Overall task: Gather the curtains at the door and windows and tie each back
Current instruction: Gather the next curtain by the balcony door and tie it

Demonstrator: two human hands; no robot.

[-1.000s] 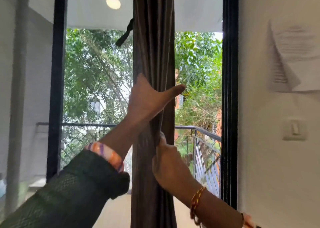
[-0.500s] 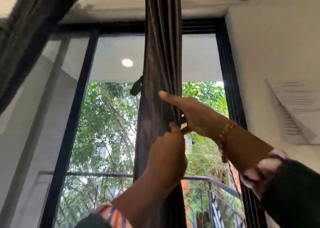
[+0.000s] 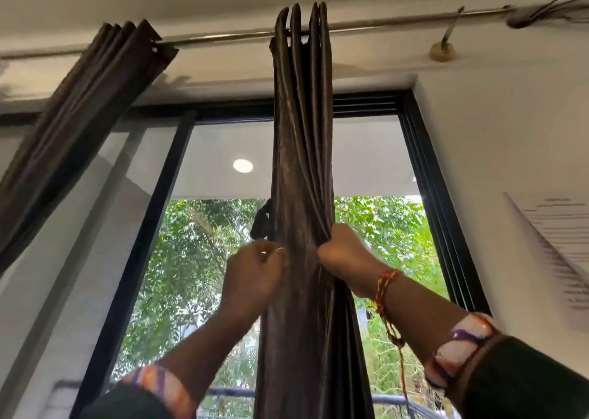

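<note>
The brown curtain (image 3: 302, 170) hung from the rod (image 3: 382, 23) in front of the glass door (image 3: 424, 176), already drawn into a narrow column of folds. The right hand (image 3: 345, 252) was closed in a fist on the folds at the column's right edge, pinching them tight, while the left hand (image 3: 255, 275) sat at the left edge with its fingers curled together, apparently on the curtain's edge or on the tie; which of the two could not be told from this angle. A dark tie-back strap (image 3: 262, 224) stuck out just above the left hand, touching the left side of the bundle. To do the step well, the right hand would likely need to keep the folds squeezed so none slipped free, while the left brought the strap round the bundle at this same height and drew it snug rather than loose. A second curtain (image 3: 79, 131), bunched on the same rod, hung slanting away to the left, well apart and not in the way. A sheet of paper (image 3: 561, 259) on the wall to the right lay near the right forearm and could be brushed. The main obstacle seemed to be the bulk of the folds, which hid the far side of the strap.
</note>
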